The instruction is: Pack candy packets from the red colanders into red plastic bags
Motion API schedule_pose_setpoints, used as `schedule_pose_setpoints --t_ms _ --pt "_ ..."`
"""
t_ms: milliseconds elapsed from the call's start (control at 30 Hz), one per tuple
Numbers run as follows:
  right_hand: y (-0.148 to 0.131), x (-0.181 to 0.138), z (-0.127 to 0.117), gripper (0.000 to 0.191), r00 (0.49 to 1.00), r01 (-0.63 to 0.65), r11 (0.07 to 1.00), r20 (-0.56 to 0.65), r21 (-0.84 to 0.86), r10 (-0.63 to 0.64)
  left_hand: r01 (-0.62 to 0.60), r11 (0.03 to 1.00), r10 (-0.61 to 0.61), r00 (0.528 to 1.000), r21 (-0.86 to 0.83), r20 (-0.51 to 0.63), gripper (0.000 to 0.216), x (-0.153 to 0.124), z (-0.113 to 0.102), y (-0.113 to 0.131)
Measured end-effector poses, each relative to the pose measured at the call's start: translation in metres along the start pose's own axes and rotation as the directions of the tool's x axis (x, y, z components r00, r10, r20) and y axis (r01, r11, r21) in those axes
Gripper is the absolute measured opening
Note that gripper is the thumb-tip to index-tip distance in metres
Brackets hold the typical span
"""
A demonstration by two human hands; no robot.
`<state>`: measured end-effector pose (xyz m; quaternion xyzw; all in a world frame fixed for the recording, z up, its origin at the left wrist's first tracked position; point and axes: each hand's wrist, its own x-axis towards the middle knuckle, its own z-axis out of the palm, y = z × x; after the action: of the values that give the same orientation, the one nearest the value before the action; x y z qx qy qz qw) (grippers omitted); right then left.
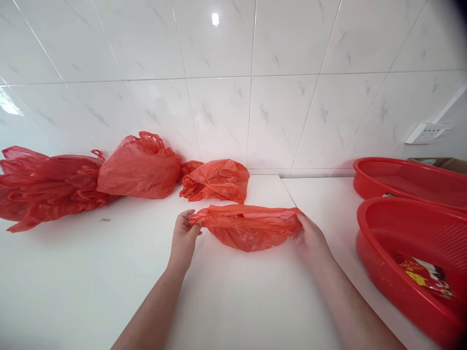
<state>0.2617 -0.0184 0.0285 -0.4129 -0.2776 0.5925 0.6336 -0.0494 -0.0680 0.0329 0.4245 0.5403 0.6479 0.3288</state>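
Observation:
A red plastic bag lies on the white counter in front of me, stretched sideways between both hands. My left hand pinches its left end. My right hand grips its right end. Something small shows faintly through the thin plastic near the top of the bag.
Behind it sit a crumpled red bag, a fuller red bag and a pile of several flat red bags at the left by the tiled wall. Two red mesh baskets stand at the right; the nearer holds a snack packet.

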Motion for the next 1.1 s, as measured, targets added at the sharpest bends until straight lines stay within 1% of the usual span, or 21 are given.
schedule_pose_setpoints --t_ms 67,100,133,200,267,300,367,400,467,500,567,600,667,733,767,833,867,933,1033,1100 --pt "0.001 -0.001 0.000 0.028 0.998 -0.047 0.999 0.037 -0.009 0.047 -0.102 0.987 0.109 0.993 0.121 -0.047 0.056 -0.003 0.003 0.002" --pt "0.001 -0.002 0.001 0.027 0.995 -0.070 0.997 0.071 -0.012 0.071 -0.136 0.980 0.143 0.989 0.148 -0.038 0.061 -0.005 0.005 0.004" --pt "0.001 -0.004 0.002 0.026 0.989 -0.092 0.996 0.111 -0.019 0.094 -0.146 0.978 0.149 0.989 0.147 -0.006 0.061 -0.006 0.007 0.006" --pt "0.001 -0.007 0.004 0.025 0.972 -0.131 0.990 0.191 -0.054 0.139 -0.090 0.992 0.081 0.992 0.089 0.097 0.049 -0.010 0.010 0.009" --pt "-0.001 -0.010 0.007 0.025 0.951 -0.152 0.984 0.256 -0.098 0.172 0.036 0.999 -0.036 0.977 0.006 0.209 0.029 -0.012 0.013 0.011" --pt "-0.002 -0.012 0.007 0.025 0.943 -0.149 0.983 0.282 -0.108 0.174 0.101 0.994 -0.086 0.964 -0.048 0.251 0.024 -0.012 0.013 0.012" --pt "-0.007 -0.013 0.007 0.029 0.942 -0.102 0.991 0.313 -0.083 0.123 0.197 0.958 -0.134 0.950 -0.209 0.280 0.024 -0.010 0.013 0.012" --pt "-0.010 -0.014 0.006 0.033 0.947 -0.059 0.997 0.313 -0.051 0.072 0.218 0.925 -0.133 0.953 -0.311 0.272 0.023 -0.009 0.012 0.012" --pt "-0.017 -0.015 0.003 0.042 0.955 0.038 0.999 0.293 0.019 -0.042 0.210 0.846 -0.111 0.968 -0.491 0.224 0.020 -0.005 0.010 0.014" --pt "-0.020 -0.016 0.001 0.046 0.956 0.076 0.996 0.279 0.047 -0.086 0.196 0.813 -0.099 0.975 -0.549 0.200 0.020 -0.004 0.008 0.015" --pt "-0.025 -0.016 -0.002 0.049 0.957 0.101 0.991 0.265 0.085 -0.120 0.183 0.777 -0.086 0.979 -0.602 0.185 0.021 -0.001 0.005 0.016" --pt "-0.026 -0.016 -0.004 0.047 0.958 0.086 0.992 0.264 0.097 -0.109 0.189 0.775 -0.087 0.977 -0.603 0.195 0.021 -0.001 0.005 0.017" --pt "-0.025 -0.012 -0.006 0.037 0.971 0.035 0.993 0.232 0.109 -0.059 0.213 0.793 -0.096 0.969 -0.571 0.228 0.022 -0.001 0.004 0.016" --pt "-0.020 -0.006 -0.007 0.025 0.991 0.005 0.997 0.134 0.071 -0.014 0.221 0.827 -0.110 0.965 -0.517 0.236 0.020 -0.003 0.005 0.014" --pt "-0.018 -0.004 -0.008 0.023 0.997 0.007 1.000 0.071 0.028 -0.009 0.214 0.845 -0.113 0.967 -0.491 0.227 0.020 -0.003 0.005 0.013" --pt "-0.014 0.000 -0.009 0.026 0.999 0.029 0.997 -0.022 -0.066 -0.030 0.187 0.871 -0.110 0.975 -0.453 0.191 0.020 -0.004 0.005 0.013" --pt "-0.014 0.001 -0.009 0.028 0.998 0.043 0.995 -0.033 -0.095 -0.047 0.174 0.879 -0.106 0.979 -0.443 0.174 0.020 -0.004 0.005 0.013" --pt "-0.015 -0.001 -0.009 0.029 0.998 0.068 0.994 0.020 -0.085 -0.066 0.159 0.886 -0.097 0.982 -0.436 0.163 0.020 -0.003 0.005 0.014" --pt "-0.021 -0.007 -0.007 0.026 0.984 0.065 0.998 0.164 -0.005 -0.064 0.148 0.876 -0.082 0.984 -0.459 0.161 0.020 -0.002 0.004 0.015" --pt "-0.026 -0.011 -0.005 0.024 0.975 0.078 0.997 0.207 0.028 -0.082 0.160 0.851 -0.093 0.983 -0.499 0.157 0.019 -0.002 0.004 0.016"
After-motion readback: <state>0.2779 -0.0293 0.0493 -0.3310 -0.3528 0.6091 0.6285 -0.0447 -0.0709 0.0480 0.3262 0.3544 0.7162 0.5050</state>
